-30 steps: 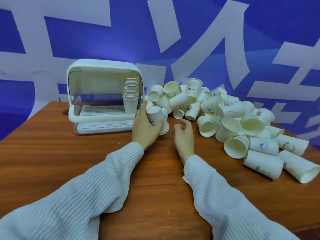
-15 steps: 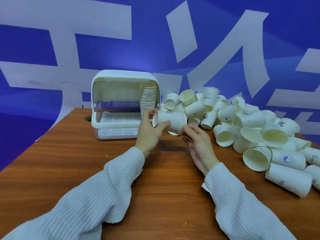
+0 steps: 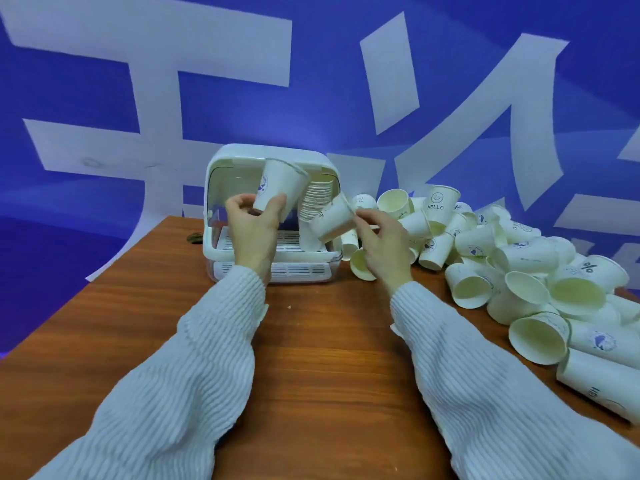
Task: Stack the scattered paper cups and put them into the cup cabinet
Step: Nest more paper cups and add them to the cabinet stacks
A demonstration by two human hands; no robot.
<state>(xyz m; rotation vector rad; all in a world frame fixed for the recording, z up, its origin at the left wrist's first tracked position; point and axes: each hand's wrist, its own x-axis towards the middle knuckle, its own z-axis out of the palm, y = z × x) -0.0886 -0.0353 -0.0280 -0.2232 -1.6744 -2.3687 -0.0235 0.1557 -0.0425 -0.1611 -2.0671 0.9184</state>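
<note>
Your left grip [image 3: 254, 221] is clenched round the lower part of one paper cup [image 3: 280, 188], held nearly upright with its mouth up and tilted slightly right, in front of the cup cabinet [image 3: 221, 188]. Your right grip [image 3: 382, 244] pinches the rim of a second paper cup [image 3: 331, 220], which lies tilted with its base pointing down and left, toward the first cup. The two cups are near each other but apart.

Note the desk [image 3: 311, 341]: brown wood grain, with both white ribbed sleeves lying over its near half. The cup cabinet stands at the far edge, left of centre, its front open. Inside, a stack of cups [image 3: 317, 199] stands at the right side on the slatted tray [image 3: 287, 240]. The left part of that tray is bare.

Observe the pile of loose cups [image 3: 502, 244] covering the right side of the desk from just beside the cabinet to the right edge of view. Most lie on their sides; one marked HELLO [image 3: 439, 206] stands upright at the back. The pile reaches close to your right sleeve.

Behind the desk hangs a blue backdrop [image 3: 311, 98] with large white strokes. The left edge of the desk runs diagonally from the cabinet toward the lower left corner, with bare wood between it and your left sleeve.
</note>
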